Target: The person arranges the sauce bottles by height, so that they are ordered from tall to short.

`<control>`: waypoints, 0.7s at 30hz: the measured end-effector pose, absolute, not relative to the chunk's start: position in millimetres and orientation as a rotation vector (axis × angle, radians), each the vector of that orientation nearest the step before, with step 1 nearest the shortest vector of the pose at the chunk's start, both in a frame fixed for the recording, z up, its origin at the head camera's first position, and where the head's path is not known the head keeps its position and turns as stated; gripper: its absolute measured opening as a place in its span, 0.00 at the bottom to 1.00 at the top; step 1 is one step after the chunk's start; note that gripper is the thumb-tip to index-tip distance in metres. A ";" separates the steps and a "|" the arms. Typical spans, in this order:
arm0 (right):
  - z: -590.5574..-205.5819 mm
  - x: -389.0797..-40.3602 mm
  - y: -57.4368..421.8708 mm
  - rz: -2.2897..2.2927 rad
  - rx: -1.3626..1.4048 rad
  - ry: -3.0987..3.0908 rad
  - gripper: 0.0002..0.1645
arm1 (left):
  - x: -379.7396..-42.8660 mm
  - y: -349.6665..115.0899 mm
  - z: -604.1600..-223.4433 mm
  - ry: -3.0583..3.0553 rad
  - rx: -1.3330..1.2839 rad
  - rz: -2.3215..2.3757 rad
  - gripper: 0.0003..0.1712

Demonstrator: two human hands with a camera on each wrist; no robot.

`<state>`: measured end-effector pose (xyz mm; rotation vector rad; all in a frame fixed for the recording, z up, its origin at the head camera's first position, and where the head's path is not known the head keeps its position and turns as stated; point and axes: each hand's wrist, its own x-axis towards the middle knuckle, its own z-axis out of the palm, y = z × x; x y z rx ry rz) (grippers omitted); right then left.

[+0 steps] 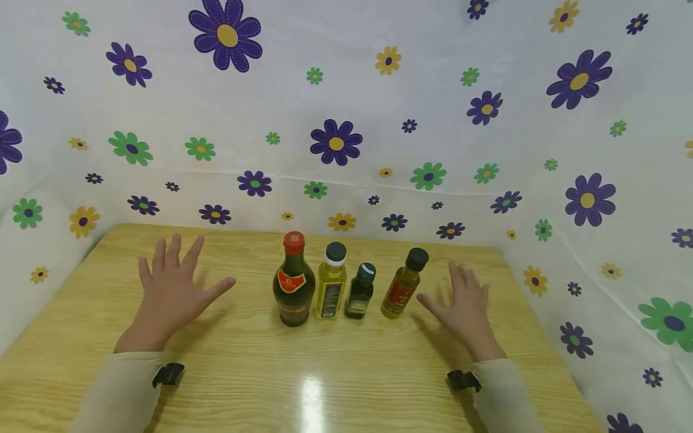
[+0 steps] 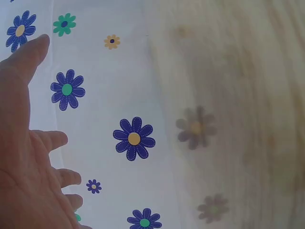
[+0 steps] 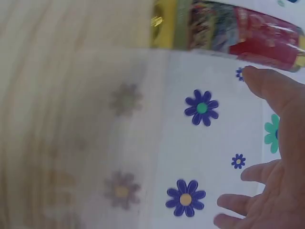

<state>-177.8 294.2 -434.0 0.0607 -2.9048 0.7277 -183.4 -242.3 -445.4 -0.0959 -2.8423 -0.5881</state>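
Observation:
Four bottles would be several, standing upright in a row on the wooden table (image 1: 227, 373). Leftmost is a dark bottle with a red cap (image 1: 294, 288); beside it stands a yellow oil bottle with a dark green cap (image 1: 331, 282). A small dark bottle (image 1: 360, 293) comes after, then a red-labelled oil bottle with a black cap (image 1: 400, 285). My left hand (image 1: 175, 288), fingers spread, is left of the row and holds nothing. My right hand (image 1: 462, 307) is also spread and empty, its thumb close to the red-labelled bottle, whose label (image 3: 267, 36) shows in the right wrist view.
A white cloth with printed flowers (image 1: 357, 96) hangs behind the table and along both sides. Both forearms wear light sleeves (image 1: 121, 391) with a black strap (image 1: 169, 374) at the wrist. A bright light reflection lies on the table's front part.

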 end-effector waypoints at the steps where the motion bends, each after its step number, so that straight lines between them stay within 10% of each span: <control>1: -432.3 -177.4 293.6 0.798 0.059 -2.907 0.65 | -183.5 -241.8 -444.2 -2.835 -0.104 -0.602 0.65; 21: -408.5 -160.0 263.0 1.730 0.355 -2.518 0.37 | -153.5 -181.0 -400.8 -2.743 -0.474 -1.303 0.53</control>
